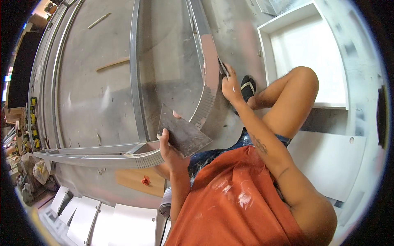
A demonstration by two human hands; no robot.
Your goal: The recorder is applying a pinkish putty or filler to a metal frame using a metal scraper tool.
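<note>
Head view: plate (184, 133) held low, blade (223, 68) at the curve

At lower centre, the left hand (173, 158) is part closed round the plate, thumb on top and a fingertip past the far edge, probably to support it from beneath. Right of centre, the right hand (232, 87) is closed on the blade, which lies along the outer side of the curve, by a pink patch (210, 55); contact is unclear. The metal frame (134, 61) spans left to upper centre over the floor (92, 45), leaving the curve within reach. Upper right sits a white drawer (305, 47).
</note>
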